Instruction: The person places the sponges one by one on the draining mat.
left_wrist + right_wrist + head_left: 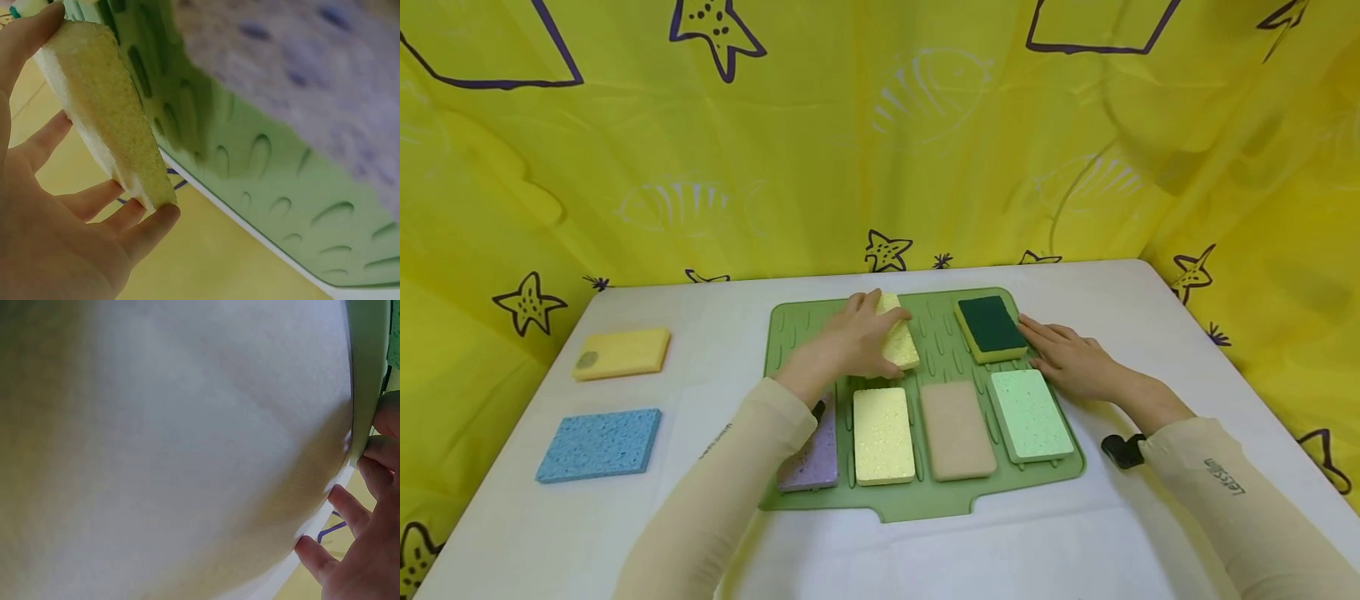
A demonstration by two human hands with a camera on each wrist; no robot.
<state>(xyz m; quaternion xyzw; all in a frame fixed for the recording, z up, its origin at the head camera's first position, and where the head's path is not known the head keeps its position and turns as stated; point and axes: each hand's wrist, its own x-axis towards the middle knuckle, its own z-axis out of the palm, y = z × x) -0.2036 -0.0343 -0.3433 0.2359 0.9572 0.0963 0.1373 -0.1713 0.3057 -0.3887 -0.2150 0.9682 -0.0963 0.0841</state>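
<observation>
Here, held sponge (902, 343): it is showing a pale yellow, finely pitted surface, thick and straight-edged, one side looking lighter than the other from the left wrist.
Worktop (715, 333): it is stretching out white beneath everything, a green mat (940, 333) with raised oval ridges lying across its middle.
Front row on the mat: a purple sponge (820, 454), a second pale yellow sponge (883, 437), a beige sponge (958, 432) and a mint sponge (1032, 415) are lying side by side, the left sleeve (737, 475) partly covering the purple one.
Mat's back right: a scouring sponge (992, 327) is resting there, dark green on top and yellow below.
Worktop's left side: a yellow sponge (625, 352) with a round greyish mark is lying behind a blue sponge (598, 446).
Curtain (812, 167): it is hanging yellow behind and at both sides, printed with dark-outlined starfish and pale fish.
Left hand (853, 337): it is pinching the held sponge between thumb and fingertips over the mat's back row; whether the sponge is touching the mat, I cannot tell.
Right hand (1075, 362): its fingers are spreading loosely against the mat's right edge, just beside the scouring sponge.
</observation>
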